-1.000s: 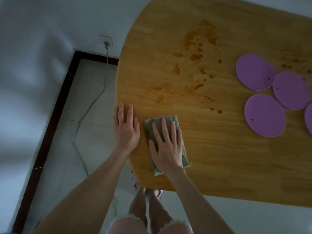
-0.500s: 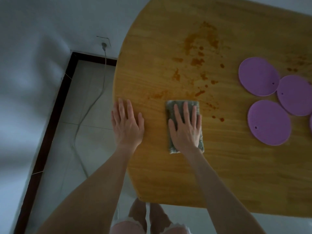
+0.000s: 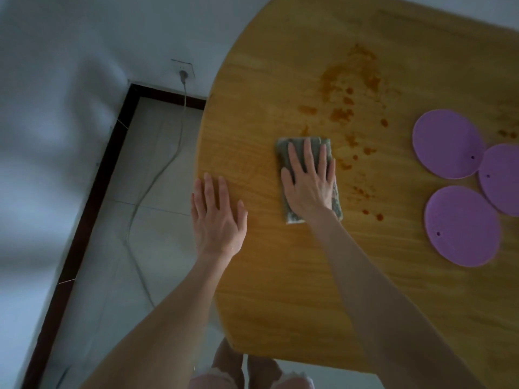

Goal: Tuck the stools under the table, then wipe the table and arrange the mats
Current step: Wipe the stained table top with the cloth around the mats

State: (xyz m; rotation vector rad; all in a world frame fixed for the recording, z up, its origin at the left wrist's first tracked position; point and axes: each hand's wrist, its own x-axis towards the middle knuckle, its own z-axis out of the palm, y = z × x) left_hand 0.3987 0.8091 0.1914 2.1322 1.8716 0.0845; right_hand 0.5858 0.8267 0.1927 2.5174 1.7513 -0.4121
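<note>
Head view | right hand (image 3: 309, 186) flat, fingers straight, pressing cloth (image 3: 283, 154) | left hand (image 3: 217, 220) flat on table (image 3: 280, 290) | I should push far-right over stains (image 3: 341, 113), even pressure.

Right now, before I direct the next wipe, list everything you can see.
table: one, yellow-brown wood, fills the right of the view
stains: many, orange-brown, spattered beyond and right of the cloth
cloth: one, grey-green, flat on the table
mats: three in view, purple, the table's right side
socket: one, white, on the wall
cable: one, grey, from the socket across the floor
floor: pale tiles, left
legs: two, bottom edge
left hand: flat on the table's edge
right hand: flat on the cloth
</note>
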